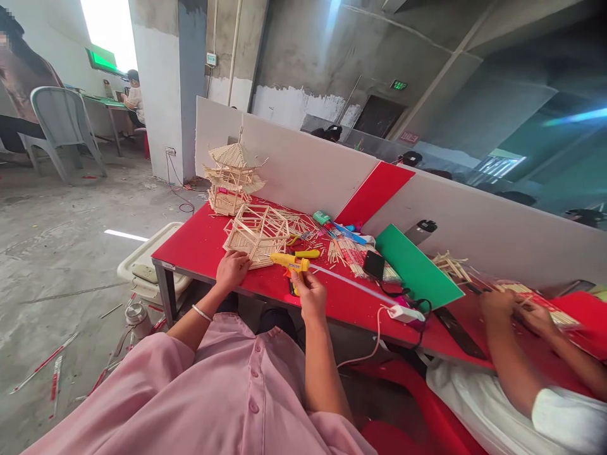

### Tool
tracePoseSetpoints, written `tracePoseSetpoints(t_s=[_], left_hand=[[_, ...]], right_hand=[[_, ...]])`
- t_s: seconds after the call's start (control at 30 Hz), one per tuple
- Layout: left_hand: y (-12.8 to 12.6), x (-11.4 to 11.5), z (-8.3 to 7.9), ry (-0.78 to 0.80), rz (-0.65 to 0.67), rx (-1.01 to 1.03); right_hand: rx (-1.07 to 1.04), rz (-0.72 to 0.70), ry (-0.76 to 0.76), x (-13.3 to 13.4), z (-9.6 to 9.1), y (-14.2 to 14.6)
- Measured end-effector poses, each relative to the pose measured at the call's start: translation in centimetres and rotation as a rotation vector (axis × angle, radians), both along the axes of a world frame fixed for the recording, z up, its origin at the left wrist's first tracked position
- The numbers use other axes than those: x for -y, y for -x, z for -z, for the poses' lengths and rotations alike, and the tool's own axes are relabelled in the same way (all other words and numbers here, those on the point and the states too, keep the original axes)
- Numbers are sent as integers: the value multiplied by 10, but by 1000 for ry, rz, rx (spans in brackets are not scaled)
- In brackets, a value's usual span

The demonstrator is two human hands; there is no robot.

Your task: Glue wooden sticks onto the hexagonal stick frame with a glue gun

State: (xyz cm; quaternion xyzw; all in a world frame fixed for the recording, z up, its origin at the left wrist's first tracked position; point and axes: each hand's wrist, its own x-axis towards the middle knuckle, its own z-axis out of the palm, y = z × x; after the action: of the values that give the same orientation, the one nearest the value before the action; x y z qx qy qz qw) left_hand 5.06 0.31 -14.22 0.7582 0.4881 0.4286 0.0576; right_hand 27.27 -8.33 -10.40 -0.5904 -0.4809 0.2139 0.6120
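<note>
My right hand (312, 294) grips a yellow hot glue gun (290, 261) by its handle, nozzle toward the left. A long pale glue stick (348, 280) sticks out of its back end. Closed on the near left corner of an open wooden-stick frame (258, 229) is my left hand (234, 270); its fingertips are partly hidden. The glue gun's tip is close to the front edge of the frame's slatted base. Behind the frame stands a tiered stick pagoda (233, 178) with a pointed roof.
Loose sticks, yellow-handled pliers (307, 254), a phone (374, 265) and a green board (412, 265) lie on the red table (190, 243). A white power strip (406, 314) sits at the front edge. Another person's hands (497, 306) work at right. A partition (294, 167) runs behind.
</note>
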Motion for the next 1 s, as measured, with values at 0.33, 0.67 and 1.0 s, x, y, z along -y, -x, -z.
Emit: tracePoseSetpoints(t_s=[0.33, 0.67, 1.0], left_hand=[[-1, 5, -3, -30, 91, -51], [-1, 1, 4, -53, -88, 181], [-2, -1, 7, -13, -157, 317]], right_hand=[[70, 47, -97, -8, -22, 31], [219, 3, -36, 14, -22, 16], [285, -49, -34, 13, -19, 32]])
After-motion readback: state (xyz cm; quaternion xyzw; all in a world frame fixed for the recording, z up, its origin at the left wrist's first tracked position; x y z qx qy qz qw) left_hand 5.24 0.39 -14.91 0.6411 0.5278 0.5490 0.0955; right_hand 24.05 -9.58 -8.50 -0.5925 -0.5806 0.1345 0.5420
